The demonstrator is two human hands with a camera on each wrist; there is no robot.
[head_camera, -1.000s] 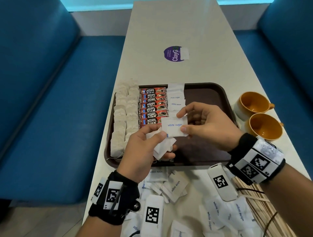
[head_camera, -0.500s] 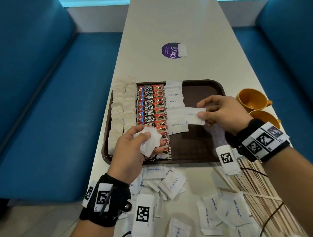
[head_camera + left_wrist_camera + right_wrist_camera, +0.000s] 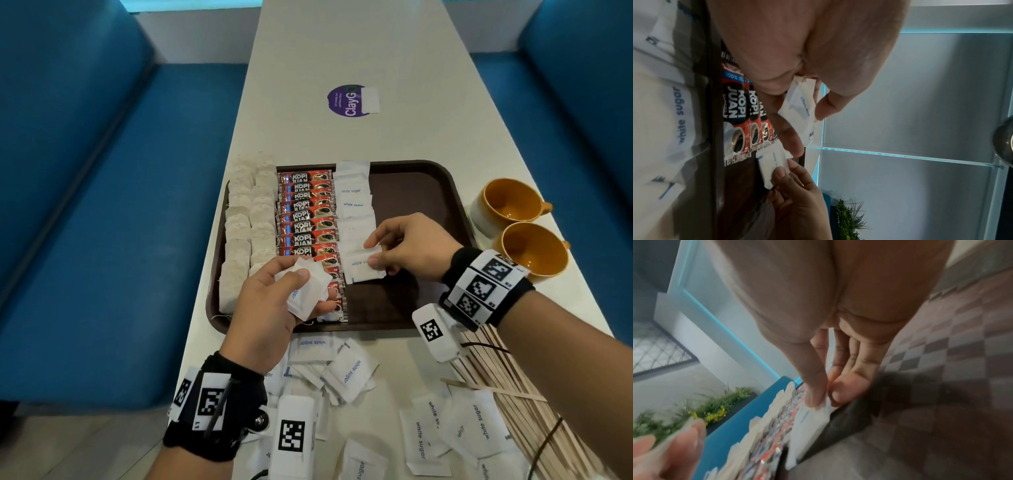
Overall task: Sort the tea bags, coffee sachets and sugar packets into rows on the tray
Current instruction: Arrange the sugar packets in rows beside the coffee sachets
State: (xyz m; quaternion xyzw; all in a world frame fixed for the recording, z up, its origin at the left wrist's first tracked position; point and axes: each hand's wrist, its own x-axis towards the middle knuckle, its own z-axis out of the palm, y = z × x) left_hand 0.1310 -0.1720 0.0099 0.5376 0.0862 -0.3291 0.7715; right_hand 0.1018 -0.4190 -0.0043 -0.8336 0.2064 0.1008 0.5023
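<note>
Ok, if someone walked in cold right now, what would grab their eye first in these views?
Probably the red coffee sachets in a neat row down the brown tray, between pale tea bags and white sugar packets. Next, the right hand pinching one sugar packet low over the tray, while the left hand holds a small bunch of them.

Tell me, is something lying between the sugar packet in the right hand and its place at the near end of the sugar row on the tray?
Nothing visible blocks it. The right hand pinches the sugar packet already at the near end of the sugar row, beside the coffee sachets. The tray nearer than it is bare. The left hand holds spare packets off to the side.
</note>
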